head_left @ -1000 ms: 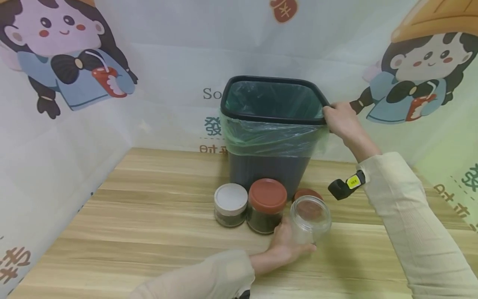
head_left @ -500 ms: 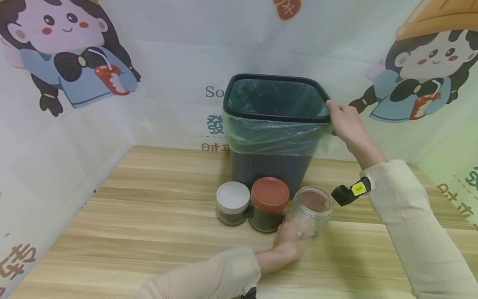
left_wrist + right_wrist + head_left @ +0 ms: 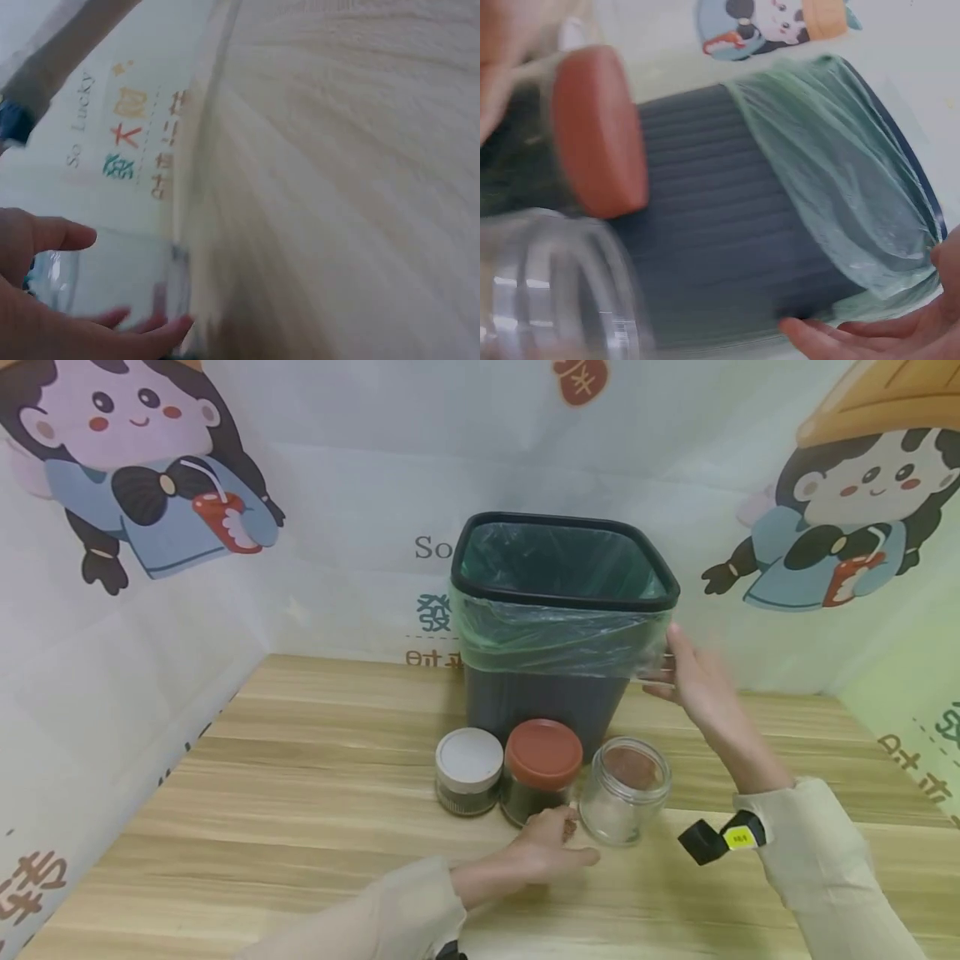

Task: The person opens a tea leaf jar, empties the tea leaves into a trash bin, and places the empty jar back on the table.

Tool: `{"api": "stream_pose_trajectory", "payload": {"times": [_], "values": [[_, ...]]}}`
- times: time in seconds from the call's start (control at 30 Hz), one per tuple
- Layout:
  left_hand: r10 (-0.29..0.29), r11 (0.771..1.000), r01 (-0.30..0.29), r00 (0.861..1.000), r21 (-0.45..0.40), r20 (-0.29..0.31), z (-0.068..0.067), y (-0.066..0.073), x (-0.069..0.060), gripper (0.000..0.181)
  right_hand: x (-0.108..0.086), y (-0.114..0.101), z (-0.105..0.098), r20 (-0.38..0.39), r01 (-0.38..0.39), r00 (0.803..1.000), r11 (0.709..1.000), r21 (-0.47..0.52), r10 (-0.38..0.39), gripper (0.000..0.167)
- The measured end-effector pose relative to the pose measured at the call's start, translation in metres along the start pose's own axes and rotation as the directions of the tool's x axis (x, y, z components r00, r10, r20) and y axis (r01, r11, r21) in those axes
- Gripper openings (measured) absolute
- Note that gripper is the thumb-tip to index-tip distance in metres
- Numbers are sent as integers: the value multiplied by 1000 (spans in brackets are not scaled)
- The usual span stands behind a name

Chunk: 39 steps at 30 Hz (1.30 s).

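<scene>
A dark bin (image 3: 551, 710) with a black rim and a translucent green liner bag (image 3: 555, 639) stands upright at the back. My right hand (image 3: 701, 685) is beside its right wall, below the rim, fingers extended; in the right wrist view the fingertips (image 3: 802, 334) are close to the bin, contact unclear. In front stand a white-lidded jar (image 3: 468, 772), a red-lidded jar (image 3: 543, 756) and a lidless clear glass jar (image 3: 626, 797). My left hand (image 3: 536, 852) is just in front of the last two, thumb and fingers spread, holding nothing.
The jars stand close against the bin's front on a wood-grain table (image 3: 300, 760). A printed cloth backdrop (image 3: 360, 485) rises behind and at both sides. Another reddish lid (image 3: 630, 768) shows through or behind the clear jar.
My left hand has let go of the clear jar and drawn back left, after setting it down beside the red-lidded one. My right hand has released the bin's rim and moved down.
</scene>
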<state>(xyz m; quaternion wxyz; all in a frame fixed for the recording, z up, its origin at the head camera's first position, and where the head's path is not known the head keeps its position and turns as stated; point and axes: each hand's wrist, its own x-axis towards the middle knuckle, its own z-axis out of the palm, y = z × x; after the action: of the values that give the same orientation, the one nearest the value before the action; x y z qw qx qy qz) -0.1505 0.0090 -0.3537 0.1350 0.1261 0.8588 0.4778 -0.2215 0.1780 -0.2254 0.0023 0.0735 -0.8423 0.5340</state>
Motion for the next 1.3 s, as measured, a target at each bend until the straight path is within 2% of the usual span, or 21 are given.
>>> {"api": "stream_pose_trajectory", "payload": {"times": [0.13, 0.23, 0.33, 0.4, 0.47, 0.6, 0.7, 0.8, 0.93, 1.07, 1.2, 1.3], "values": [[51, 996, -44, 994, -80, 97, -26, -8, -6, 26, -12, 14, 9, 34, 72, 997, 990, -118, -68, 66], [139, 989, -133, 984, -61, 113, -45, -14, -10, 20, -21, 22, 20, 21, 158, 987, 959, -237, -158, 54], [209, 978, -208, 976, -17, 59, -60, -18, -13, 17, -27, 28, 34, 26, 231, 972, 927, -294, -234, 44], [226, 974, -226, 974, 5, -7, -66, -19, -14, 17, -29, 30, 44, 39, 263, 964, 919, -295, -263, 43], [220, 975, -219, 972, 24, -76, -70, -19, -15, 19, -31, 32, 55, 47, 291, 955, 898, -331, -293, 44], [200, 980, -195, 964, 43, -177, -71, -18, -16, 34, -33, 36, 77, 48, 354, 927, 822, -446, -373, 51], [204, 979, -196, 958, 57, -202, -69, -17, -19, 46, -33, 41, 91, 46, 382, 909, 782, -493, -415, 58], [231, 972, -213, 950, 104, -209, -66, -16, -23, 55, -33, 46, 102, 41, 382, 908, 783, -492, -418, 64], [282, 952, -245, 933, 182, -222, -62, -17, -26, 57, -31, 51, 111, 27, 380, 906, 785, -489, -422, 72], [317, 938, -265, 917, 224, -242, -59, -20, -24, 56, -29, 55, 115, 15, 398, 891, 763, -509, -454, 76], [308, 940, -255, 919, 225, -246, -59, -25, -21, 58, -29, 57, 118, 20, 407, 881, 737, -540, -473, 75], [297, 944, -248, 924, 216, -240, -59, -29, -18, 60, -31, 58, 119, 13, 394, 885, 732, -556, -466, 75]]}}
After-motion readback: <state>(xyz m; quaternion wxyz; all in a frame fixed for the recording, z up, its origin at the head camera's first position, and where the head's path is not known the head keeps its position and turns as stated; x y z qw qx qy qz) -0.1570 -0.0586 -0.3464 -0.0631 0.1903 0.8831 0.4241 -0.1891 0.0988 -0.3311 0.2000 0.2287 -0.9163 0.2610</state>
